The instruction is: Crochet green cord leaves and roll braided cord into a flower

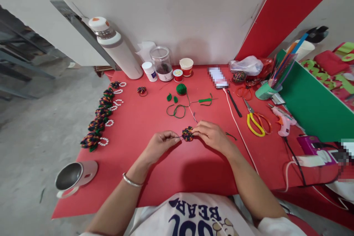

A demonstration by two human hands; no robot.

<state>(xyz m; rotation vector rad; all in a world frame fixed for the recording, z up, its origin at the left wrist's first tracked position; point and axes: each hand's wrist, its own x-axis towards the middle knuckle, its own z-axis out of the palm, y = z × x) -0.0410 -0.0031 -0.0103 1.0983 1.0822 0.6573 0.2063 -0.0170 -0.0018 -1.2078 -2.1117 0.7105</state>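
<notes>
A small round crocheted piece (187, 134) in dark, orange and red yarn is held over the red table (166, 180). My right hand (208, 134) pinches its right edge between thumb and fingers. On the other side my left hand (163, 144) is closed on a thin dark yarn strand running from the piece. Just beyond lies a thin metal crochet hook (193, 114). Farther off are a green yarn ball (181, 89) with a loose tail, two small green crocheted leaves (169, 97), and a green-handled hook (204, 100).
Several multicoloured crocheted pieces with bead loops (96, 124) line the left side, near a mug (80, 175). At the back stand a thermos (117, 49), jar (162, 64) and paper cup (186, 67). Scissors (256, 120), glue gun (283, 120) and cables are to the right.
</notes>
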